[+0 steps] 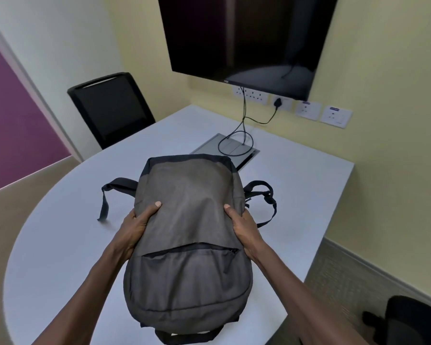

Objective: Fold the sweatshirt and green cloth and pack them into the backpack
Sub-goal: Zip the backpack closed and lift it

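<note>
A grey backpack (188, 220) with black trim lies front side up on the white table (296, 183), its front pocket zipper closed. It looks bulky. My left hand (137, 227) grips its left side, thumb on top of the fabric. My right hand (244, 227) grips its right side the same way. Black shoulder straps stick out on both sides, one strap (105, 195) at the left and another strap (266, 197) at the right. No sweatshirt or green cloth shows anywhere in view.
A grey cable hatch (234, 145) with black cables sits behind the backpack. A dark wall screen (246, 38) hangs above the wall sockets (309, 109). One black chair (110, 108) stands at the far left, another chair (413, 319) at the lower right.
</note>
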A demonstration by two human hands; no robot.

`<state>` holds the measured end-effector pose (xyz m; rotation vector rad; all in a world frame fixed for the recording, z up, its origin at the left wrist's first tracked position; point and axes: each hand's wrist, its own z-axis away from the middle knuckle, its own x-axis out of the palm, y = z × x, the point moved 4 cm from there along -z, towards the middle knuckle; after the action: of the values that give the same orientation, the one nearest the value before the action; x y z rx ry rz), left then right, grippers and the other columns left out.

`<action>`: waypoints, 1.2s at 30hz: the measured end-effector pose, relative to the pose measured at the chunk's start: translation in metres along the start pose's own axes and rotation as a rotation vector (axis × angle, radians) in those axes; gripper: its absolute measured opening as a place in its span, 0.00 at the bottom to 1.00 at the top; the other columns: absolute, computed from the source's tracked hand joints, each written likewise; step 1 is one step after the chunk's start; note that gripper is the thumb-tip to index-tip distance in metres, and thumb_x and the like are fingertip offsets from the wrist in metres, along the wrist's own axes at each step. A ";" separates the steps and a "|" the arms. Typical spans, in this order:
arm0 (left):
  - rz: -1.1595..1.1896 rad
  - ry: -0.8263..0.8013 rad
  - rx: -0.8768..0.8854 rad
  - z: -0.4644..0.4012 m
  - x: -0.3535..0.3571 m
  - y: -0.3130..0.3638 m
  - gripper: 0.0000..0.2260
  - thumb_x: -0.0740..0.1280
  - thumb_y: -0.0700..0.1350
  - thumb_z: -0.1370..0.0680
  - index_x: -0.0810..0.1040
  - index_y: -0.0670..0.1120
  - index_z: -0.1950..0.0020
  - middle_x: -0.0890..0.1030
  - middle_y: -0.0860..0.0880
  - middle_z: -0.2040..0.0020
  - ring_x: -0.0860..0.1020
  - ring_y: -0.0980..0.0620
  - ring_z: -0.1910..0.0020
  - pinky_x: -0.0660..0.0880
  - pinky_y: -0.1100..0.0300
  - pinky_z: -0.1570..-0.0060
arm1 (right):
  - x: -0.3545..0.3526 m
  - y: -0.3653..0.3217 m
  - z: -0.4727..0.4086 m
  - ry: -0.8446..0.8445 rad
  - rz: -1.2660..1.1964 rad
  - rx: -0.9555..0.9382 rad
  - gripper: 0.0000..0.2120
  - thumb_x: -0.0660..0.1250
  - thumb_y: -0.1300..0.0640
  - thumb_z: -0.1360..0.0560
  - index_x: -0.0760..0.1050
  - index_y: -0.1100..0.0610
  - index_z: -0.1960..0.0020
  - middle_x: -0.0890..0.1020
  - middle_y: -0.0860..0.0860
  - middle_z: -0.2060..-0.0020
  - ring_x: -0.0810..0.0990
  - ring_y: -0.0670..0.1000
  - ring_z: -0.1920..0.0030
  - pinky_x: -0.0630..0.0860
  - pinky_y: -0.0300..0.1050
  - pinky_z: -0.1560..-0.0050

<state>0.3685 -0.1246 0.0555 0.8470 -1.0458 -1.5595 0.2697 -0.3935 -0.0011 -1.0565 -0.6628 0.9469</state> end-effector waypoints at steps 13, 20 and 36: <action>-0.157 -0.210 0.032 -0.022 0.107 0.025 0.39 0.75 0.63 0.32 0.71 0.45 0.27 0.81 0.48 0.40 0.82 0.49 0.45 0.79 0.55 0.49 | -0.097 -0.010 0.013 0.173 -0.104 -0.062 0.38 0.69 0.28 0.34 0.72 0.47 0.31 0.82 0.44 0.41 0.81 0.46 0.43 0.78 0.49 0.38; -0.239 -0.299 0.024 -0.057 0.198 0.041 0.41 0.76 0.64 0.33 0.69 0.46 0.26 0.80 0.49 0.38 0.81 0.49 0.44 0.77 0.50 0.41 | -0.171 -0.019 -0.018 0.242 -0.128 -0.043 0.35 0.67 0.29 0.33 0.72 0.46 0.32 0.81 0.45 0.40 0.80 0.47 0.42 0.77 0.50 0.38; -0.355 -0.453 -0.050 -0.198 0.452 0.047 0.43 0.79 0.66 0.38 0.71 0.50 0.28 0.81 0.52 0.39 0.82 0.51 0.44 0.77 0.49 0.38 | -0.362 -0.018 -0.167 0.427 -0.222 0.085 0.41 0.67 0.29 0.32 0.66 0.48 0.25 0.77 0.45 0.34 0.76 0.50 0.36 0.73 0.55 0.32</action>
<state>0.4652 -0.6093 0.0214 0.6841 -1.2116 -2.1371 0.2485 -0.7883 -0.0520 -1.0423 -0.3714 0.5286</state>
